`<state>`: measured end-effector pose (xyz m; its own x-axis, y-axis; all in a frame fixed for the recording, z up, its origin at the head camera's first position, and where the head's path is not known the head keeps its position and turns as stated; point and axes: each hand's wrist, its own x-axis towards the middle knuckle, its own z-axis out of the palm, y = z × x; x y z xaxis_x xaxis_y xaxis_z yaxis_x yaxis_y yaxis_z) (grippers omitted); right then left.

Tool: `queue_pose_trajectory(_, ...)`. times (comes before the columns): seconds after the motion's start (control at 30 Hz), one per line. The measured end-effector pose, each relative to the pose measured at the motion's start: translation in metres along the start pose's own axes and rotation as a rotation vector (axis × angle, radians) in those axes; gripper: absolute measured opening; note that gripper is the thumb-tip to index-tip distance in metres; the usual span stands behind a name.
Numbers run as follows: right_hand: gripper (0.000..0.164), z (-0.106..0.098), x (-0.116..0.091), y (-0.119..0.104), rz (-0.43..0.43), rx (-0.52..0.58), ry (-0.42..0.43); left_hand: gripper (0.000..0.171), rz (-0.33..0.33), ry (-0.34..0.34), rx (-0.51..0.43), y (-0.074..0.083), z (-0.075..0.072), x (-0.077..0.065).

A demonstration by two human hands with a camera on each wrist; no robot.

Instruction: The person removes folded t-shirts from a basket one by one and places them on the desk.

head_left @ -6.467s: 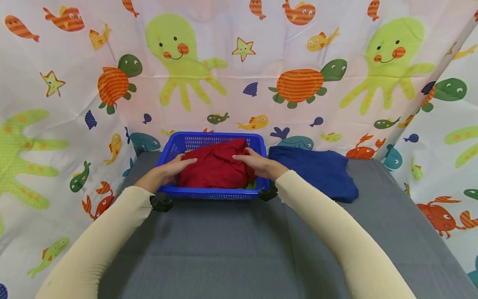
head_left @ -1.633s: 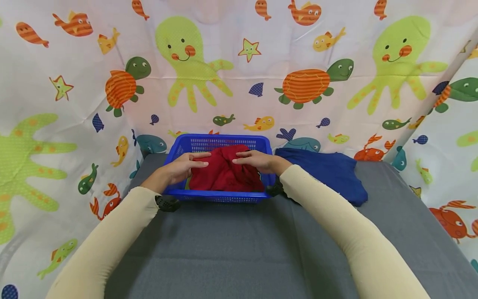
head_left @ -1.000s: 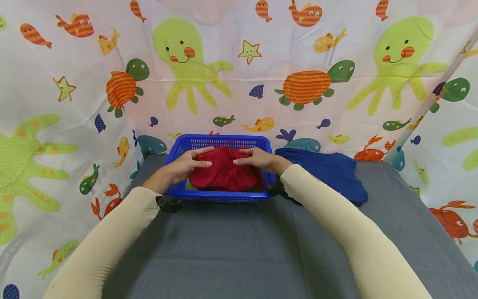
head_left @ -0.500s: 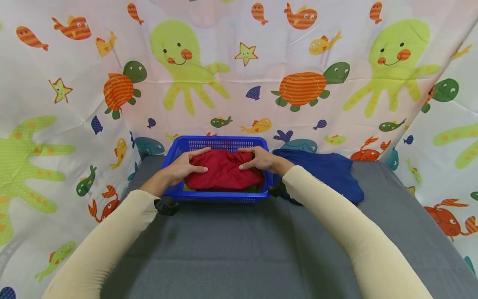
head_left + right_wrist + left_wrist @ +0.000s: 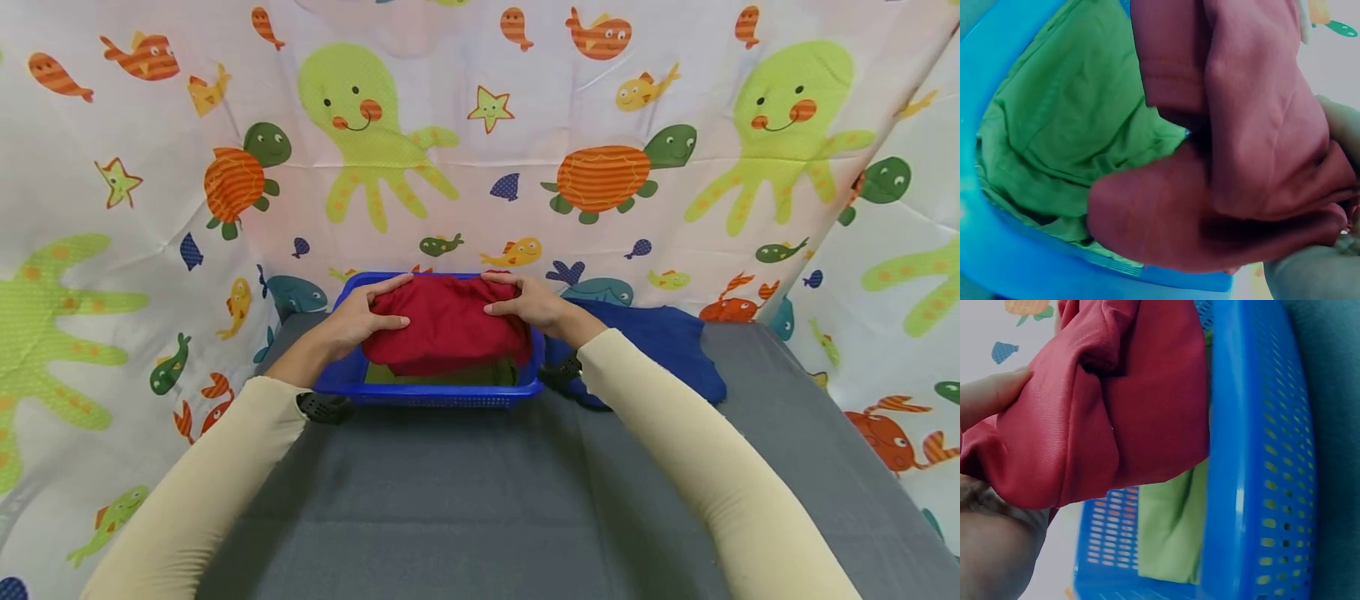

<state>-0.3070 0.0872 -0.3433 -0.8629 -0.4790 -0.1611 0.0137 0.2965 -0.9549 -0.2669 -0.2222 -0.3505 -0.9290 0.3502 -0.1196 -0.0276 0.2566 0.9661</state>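
Observation:
A bundled red garment (image 5: 450, 323) is held up over the blue plastic basket (image 5: 431, 392), its lower edge hanging above the basket's inside. My left hand (image 5: 360, 321) grips its left end, thumb in front and fingers behind. At the right end my right hand (image 5: 536, 307) grips it the same way. Below the red cloth, a green garment (image 5: 1079, 119) lies in the basket, plainest in the right wrist view. In the left wrist view the red cloth shows folds and a seam, and a strip of the green garment (image 5: 1169, 531) appears past it.
A dark blue garment (image 5: 656, 350) lies on the grey table cover (image 5: 457, 500), right of the basket. Behind and at both sides hangs a white curtain (image 5: 465, 50) printed with sea animals.
Both hands have gathered the red garment and raised it from the basket, uncovering the green garment beneath. The dark blue garment stays where it was.

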Motion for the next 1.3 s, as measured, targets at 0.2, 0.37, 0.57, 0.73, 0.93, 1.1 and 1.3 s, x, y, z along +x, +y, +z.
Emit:
queue_pose_trajectory(0.2,0.066,-0.006,-0.010,-0.017,-0.004,-0.017,0.025,0.077,0.025,0.004,-0.006,0.015,0.001,-0.003)
queue_pose_trajectory(0.37,0.066,-0.013,-0.023,-0.031,-0.007,-0.049,0.038,0.078,0.056,-0.012,0.022,0.028,0.007,-0.003)
queue_pose_trajectory(0.57,0.068,-0.023,-0.039,-0.042,-0.033,-0.048,0.037,0.078,0.091,0.025,0.039,0.045,0.020,-0.006)
queue_pose_trajectory(0.73,0.069,-0.032,-0.049,-0.045,-0.044,-0.083,0.053,0.077,0.113,0.058,0.046,0.054,0.034,-0.009)
queue_pose_trajectory(0.93,0.070,-0.041,-0.063,-0.044,-0.061,-0.116,0.068,0.077,0.103,0.047,0.053,0.059,0.044,-0.010)
queue_pose_trajectory(1.1,0.069,-0.042,-0.073,-0.037,-0.083,-0.091,0.073,0.077,0.123,0.034,0.021,0.059,0.051,-0.016)
queue_pose_trajectory(1.3,0.069,-0.050,-0.085,-0.029,-0.122,-0.086,0.086,0.076,0.162,0.022,0.015,0.061,0.064,-0.017)
